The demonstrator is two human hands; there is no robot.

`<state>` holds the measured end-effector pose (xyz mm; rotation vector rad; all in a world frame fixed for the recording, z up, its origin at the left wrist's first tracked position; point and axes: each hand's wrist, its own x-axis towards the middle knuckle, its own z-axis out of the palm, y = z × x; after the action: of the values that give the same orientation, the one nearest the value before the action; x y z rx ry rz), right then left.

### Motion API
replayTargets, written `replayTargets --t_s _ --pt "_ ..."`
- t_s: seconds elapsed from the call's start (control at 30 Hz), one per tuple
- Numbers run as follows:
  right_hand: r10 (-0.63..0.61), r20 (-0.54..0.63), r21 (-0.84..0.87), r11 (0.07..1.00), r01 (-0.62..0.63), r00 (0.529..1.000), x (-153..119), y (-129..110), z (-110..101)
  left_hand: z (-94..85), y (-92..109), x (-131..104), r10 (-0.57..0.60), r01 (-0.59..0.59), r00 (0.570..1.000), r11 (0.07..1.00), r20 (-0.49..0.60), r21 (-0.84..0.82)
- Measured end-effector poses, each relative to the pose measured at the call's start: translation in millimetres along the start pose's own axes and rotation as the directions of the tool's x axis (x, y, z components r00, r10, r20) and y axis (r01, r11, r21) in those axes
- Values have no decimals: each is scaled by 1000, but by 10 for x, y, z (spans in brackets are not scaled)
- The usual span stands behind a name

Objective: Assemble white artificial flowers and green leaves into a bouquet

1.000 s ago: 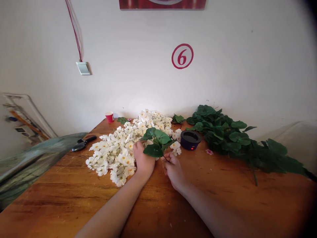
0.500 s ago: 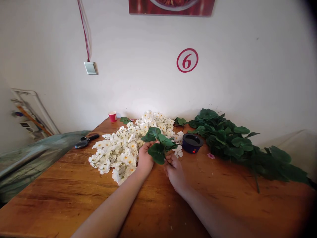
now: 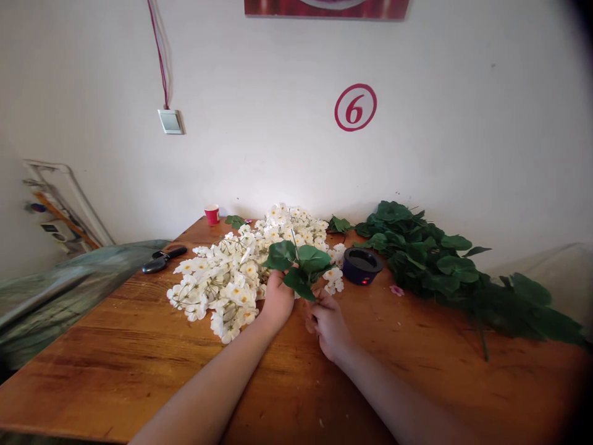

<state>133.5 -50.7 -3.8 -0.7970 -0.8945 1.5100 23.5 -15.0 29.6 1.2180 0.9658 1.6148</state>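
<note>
Two bare forearms are reaching in from the near side across a brown wooden table [image 3: 139, 371]. The right hand [image 3: 330, 324] is bending inward, its grip closing in a pinch at the base of a green leaf sprig [image 3: 300, 281]. The left hand [image 3: 278, 300] is resting alongside, its fingertips disappearing behind the leaves; from where I am standing, I cannot tell whether its grip is grasping anything. The sprig is standing roughly upright between and above the two hands, its broad leaves spreading outward and a thin stem tip pointing up.

Behind and to the left of the sprig, a heap of white flowers [image 3: 236, 281] with yellow-orange centres is covering the middle of the table. A dark round pot [image 3: 354, 272], its red light glowing on the near side, is sitting just beside the heap's right edge. A small pink flower [image 3: 396, 290] is lying near the pot, and beyond it a long pile of green leaves [image 3: 430, 259] is stretching along the right side. Toward the left edge, a black-handled tool [image 3: 157, 262] is lying flat.

At the far edge, a red paper cup [image 3: 212, 214] is standing upright, and two small leaf clusters, left [image 3: 236, 221] and right [image 3: 340, 224], are flanking the flowers. On the pale wall [image 3: 254, 123], a switch [image 3: 171, 122], a circled red numeral 6 [image 3: 355, 107] and the lower part of a red picture [image 3: 324, 9] are showing.
</note>
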Motion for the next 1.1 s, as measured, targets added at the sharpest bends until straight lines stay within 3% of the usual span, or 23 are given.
replayTargets --t_s 0.2,0.33,0.53,0.77,0.9,1.1 --pt "8 55 -17 1000 -7 998 -17 1 -1 -95 -14 88 -57 52 991 997 121 49" --pt "-12 47 -34 999 14 999 -22 14 15 -114 -5 104 -59 48 990 996 131 81" --pt "-7 -13 5 1000 7 1000 -1 -5 9 -16 -105 -26 -31 18 997 984 69 178" --pt "-16 -21 1 1000 16 1000 28 -40 0 90 -96 -167 58 -56 998 982 -10 181" --pt "-22 -4 53 998 22 1000 22 -82 19 113 -109 -249 169 -148 982 963 -80 225" --pt "6 32 107 994 -10 999 -20 -116 62 178 -92 -283 225 -174 962 943 -158 282"
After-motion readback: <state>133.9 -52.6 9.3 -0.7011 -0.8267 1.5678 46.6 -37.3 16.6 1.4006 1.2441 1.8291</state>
